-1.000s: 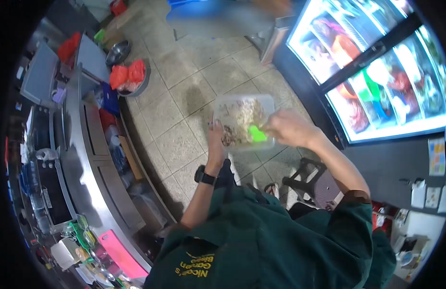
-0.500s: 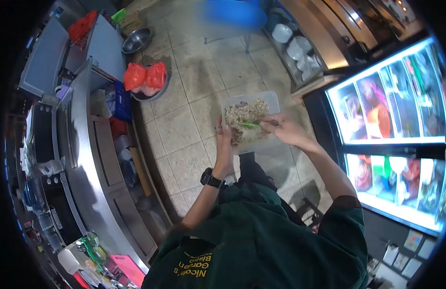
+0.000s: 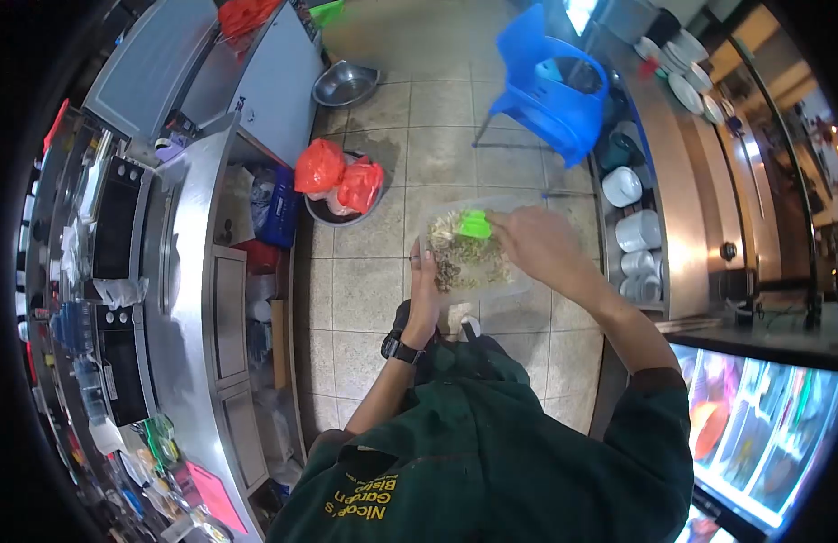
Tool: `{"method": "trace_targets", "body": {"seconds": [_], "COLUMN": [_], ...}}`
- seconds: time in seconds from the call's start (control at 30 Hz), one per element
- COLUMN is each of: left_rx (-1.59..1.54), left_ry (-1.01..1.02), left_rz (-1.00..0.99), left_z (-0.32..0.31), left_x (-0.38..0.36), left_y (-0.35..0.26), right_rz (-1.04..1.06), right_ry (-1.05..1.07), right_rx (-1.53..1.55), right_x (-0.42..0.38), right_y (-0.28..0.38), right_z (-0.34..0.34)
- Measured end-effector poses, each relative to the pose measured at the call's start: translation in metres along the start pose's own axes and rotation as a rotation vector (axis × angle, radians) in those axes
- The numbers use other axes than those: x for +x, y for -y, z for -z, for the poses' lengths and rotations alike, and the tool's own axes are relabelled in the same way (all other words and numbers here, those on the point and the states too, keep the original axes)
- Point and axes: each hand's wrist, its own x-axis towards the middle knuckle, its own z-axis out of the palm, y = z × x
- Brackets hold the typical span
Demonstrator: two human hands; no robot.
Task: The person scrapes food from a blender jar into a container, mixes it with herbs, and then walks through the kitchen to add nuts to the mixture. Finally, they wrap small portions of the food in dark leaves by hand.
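A clear plastic container (image 3: 500, 282) is held out in front of me over the floor. Inside it lies a chopped, pale and brownish food mix (image 3: 464, 262), which I cannot identify. My left hand (image 3: 424, 282) grips the container's left side, the wrist wearing a black watch. In my right hand (image 3: 532, 237) is a bright green spatula (image 3: 475, 224), its blade on the food near the container's far side. The spatula's handle is mostly hidden by the fingers.
A steel counter (image 3: 188, 271) runs along my left. Ahead, red plastic bags (image 3: 337, 176) fill a basin beside a metal bowl (image 3: 345, 83). A blue chair (image 3: 554, 90) stands ahead right, near shelves of white crockery (image 3: 638, 231). A lit glass-door fridge (image 3: 771, 425) is at right.
My view has turned right, bringing the blue chair fully into sight. The spatula has moved toward the container's far side, its blade now showing broad. Both hands keep their holds.
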Motion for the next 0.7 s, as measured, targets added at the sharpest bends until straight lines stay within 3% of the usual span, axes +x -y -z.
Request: {"method": "trace_targets", "body": {"seconds": [0.1,0.17,0.23,0.37,0.43,0.57,0.63,0.7], "left_rx": [-0.1,-0.199,-0.179,-0.042,0.016,0.077,0.098,0.061], "left_ry": [-0.066,0.071,0.064,0.05,0.048,-0.026,-0.053,-0.026], "left_rz": [0.058,0.1,0.083,0.129,0.145,0.085,0.069,-0.036], "left_z": [0.011,0.014,0.027,0.06,0.065,0.079,0.083,0.08], "left_x": [0.056,0.104,0.161,0.252,0.296,0.383,0.42,0.46], "left_y": [0.0,-0.022,-0.032,-0.048,-0.067,-0.108,-0.122,-0.137], "right_rz": [0.035,0.079,0.122,0.046,0.234,0.257,0.123,0.12], "right_ry": [0.07,0.139,-0.002,-0.038,0.048,0.086,0.052,-0.01], "right_rx": [-0.039,-0.132,-0.151,-0.081,-0.185,-0.114,-0.163,-0.142], "right_x": [0.06,0.103,0.151,0.254,0.306,0.384,0.421,0.475], "right_y": [-0.019,-0.033,-0.043,-0.049,-0.065,-0.074,-0.087,-0.119], "right_z": [-0.029,-0.038,-0.027,-0.01,-0.032,0.017,0.054,0.054]}}
